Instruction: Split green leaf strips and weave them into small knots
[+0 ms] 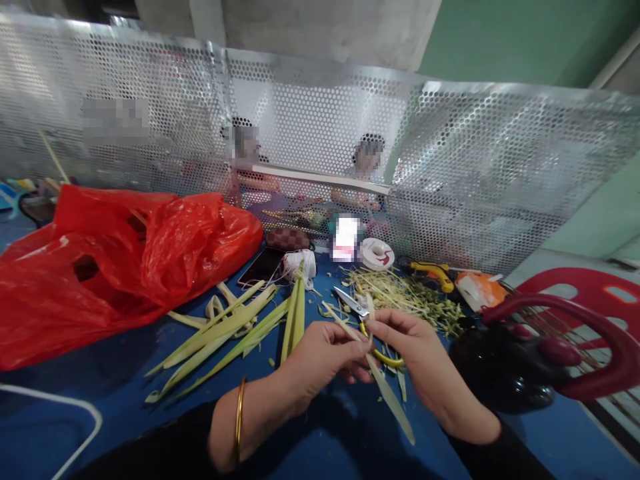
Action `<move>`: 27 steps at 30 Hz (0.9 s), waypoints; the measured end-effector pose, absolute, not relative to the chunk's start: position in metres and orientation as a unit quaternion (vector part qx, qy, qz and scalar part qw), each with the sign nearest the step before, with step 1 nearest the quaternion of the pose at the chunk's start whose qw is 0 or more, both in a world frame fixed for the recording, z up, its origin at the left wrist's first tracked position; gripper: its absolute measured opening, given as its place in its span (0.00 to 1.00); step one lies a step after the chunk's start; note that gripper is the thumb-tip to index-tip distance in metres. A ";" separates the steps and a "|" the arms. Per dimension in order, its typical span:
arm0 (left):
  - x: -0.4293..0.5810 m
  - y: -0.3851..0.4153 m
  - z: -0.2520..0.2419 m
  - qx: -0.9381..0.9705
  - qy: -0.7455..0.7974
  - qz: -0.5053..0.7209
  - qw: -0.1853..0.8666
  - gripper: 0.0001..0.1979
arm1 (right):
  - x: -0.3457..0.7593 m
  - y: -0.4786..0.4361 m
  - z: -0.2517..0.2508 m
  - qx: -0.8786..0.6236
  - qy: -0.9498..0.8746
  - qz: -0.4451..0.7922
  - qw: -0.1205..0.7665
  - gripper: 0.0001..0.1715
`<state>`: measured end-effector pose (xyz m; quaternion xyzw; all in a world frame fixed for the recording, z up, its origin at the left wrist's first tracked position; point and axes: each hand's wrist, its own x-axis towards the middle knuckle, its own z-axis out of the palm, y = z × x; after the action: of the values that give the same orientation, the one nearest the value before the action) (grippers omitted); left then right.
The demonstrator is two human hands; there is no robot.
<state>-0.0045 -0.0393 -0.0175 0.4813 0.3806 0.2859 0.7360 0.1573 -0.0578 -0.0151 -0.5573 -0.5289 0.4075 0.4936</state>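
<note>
A long pale green leaf strip [393, 403] slants between my hands, its wider end hanging down to the right. My left hand [325, 353], with a gold bangle at the wrist, pinches it between thumb and fingers. Close against it, my right hand [410, 343] has thumb and fingertips closed on a short, upright pale piece of leaf strip [371, 308]. Whether the two pieces join is hidden by my fingers. Scissors [353, 300] with yellow handles lie on the table just behind my hands, their blades pointing back left; fingers cover part of them.
Long leaf strips [220, 333] lie to the left beside a red plastic bag [150, 260]. White thread [300, 265], a ribbon spool [377, 254], a lit phone [346, 237] and plant trimmings [385, 290] sit farther back. A dark kettle [520, 367] stands right; a perforated metal screen [320, 113] rises behind.
</note>
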 end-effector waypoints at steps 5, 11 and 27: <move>-0.003 -0.040 -0.017 0.453 0.408 0.290 0.738 0.06 | 0.152 -0.060 -0.016 -0.548 -0.479 0.400 0.556 0.16; -0.005 -0.039 -0.016 0.442 0.397 0.277 0.756 0.12 | 0.155 -0.059 -0.018 -0.554 -0.484 0.385 0.557 0.14; -0.003 -0.036 -0.015 0.385 0.417 0.352 0.744 0.11 | 0.165 -0.059 -0.012 -0.566 -0.652 0.339 0.373 0.16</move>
<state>-0.0034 -0.0359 -0.0153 0.3851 0.4173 0.3521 0.7440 0.1652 -0.0585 -0.0121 -0.5661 -0.6525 0.3389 0.3727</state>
